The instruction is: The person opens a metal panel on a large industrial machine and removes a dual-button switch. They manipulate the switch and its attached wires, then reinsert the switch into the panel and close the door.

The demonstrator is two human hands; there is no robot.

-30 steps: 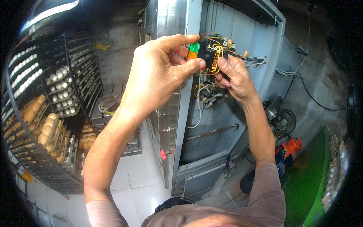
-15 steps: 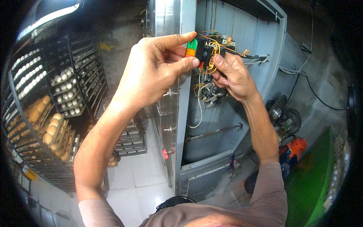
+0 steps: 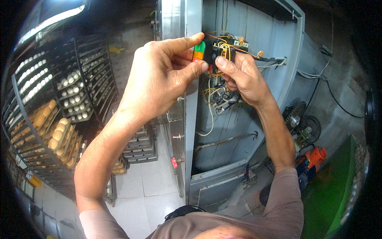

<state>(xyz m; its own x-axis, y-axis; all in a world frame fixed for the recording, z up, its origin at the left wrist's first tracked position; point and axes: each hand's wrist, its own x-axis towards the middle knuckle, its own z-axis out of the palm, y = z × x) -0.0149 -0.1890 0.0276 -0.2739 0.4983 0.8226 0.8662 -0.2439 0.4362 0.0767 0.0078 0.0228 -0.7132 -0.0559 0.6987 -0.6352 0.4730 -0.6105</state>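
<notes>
My left hand [image 3: 159, 75] pinches the green-and-orange button switch [image 3: 199, 48] before the grey cabinet [image 3: 234, 123]; my right hand [image 3: 244, 77] grasps what looks like its black back [image 3: 232, 52] — some fingertips hidden, detail lost among yellow wires [image 3: 226, 47].

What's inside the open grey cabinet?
Inside the cabinet: a tangle of wires, and below it a metal bar. The right grip and green-and-orange switch cover part of it; anything directly behind them can't be seen.
</notes>
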